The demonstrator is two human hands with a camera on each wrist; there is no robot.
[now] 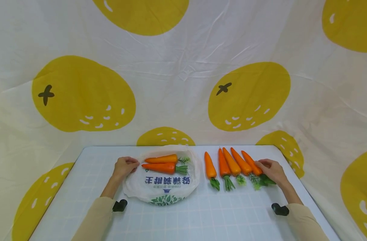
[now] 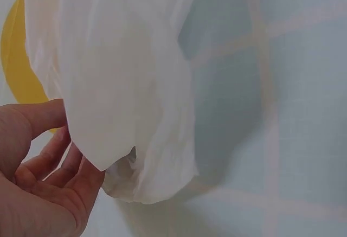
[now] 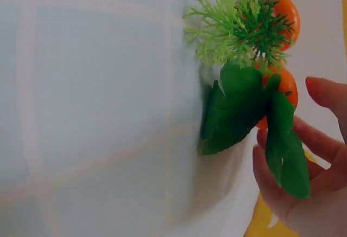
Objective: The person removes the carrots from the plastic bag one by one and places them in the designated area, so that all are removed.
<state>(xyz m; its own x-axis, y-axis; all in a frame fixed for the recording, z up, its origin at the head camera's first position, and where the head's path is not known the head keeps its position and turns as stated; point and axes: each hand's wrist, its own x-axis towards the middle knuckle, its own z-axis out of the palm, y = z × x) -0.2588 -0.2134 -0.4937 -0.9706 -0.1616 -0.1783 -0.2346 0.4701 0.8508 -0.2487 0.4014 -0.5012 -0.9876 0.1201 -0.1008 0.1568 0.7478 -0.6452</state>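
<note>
Leftmost, the left hand [image 1: 125,168] holds the near-left edge of a white plastic bag [image 1: 132,187], thumb on one side and fingers on the other; that pinch probably keeps the thin, slippery film from sliding or folding. The bag lies spread on the table [image 1: 231,214], with an upper carrot [image 1: 160,159] and a lower carrot [image 1: 158,167] side by side on top, tips left and greens right, lying lengthwise perhaps to suit the bag's width.

To the right of the bag runs a row of carrots with tips away from the person and greens towards them: a first carrot [image 1: 209,164] a little apart, then a second carrot [image 1: 223,162], third carrot [image 1: 231,161], fourth carrot [image 1: 242,162] and end carrot [image 1: 248,160], set closer together. Lined up so, they seem meant for picking one at a time.

Rightmost, the right hand [image 1: 271,170] is at the end carrot, its thumb spread apart from the fingers around the top; I cannot tell how firmly the fingertips touch.

Counted up: one bag, two carrots on it, five in the row, seven altogether. Three have feathery greens, two have stalks, two broad leaves.
</note>
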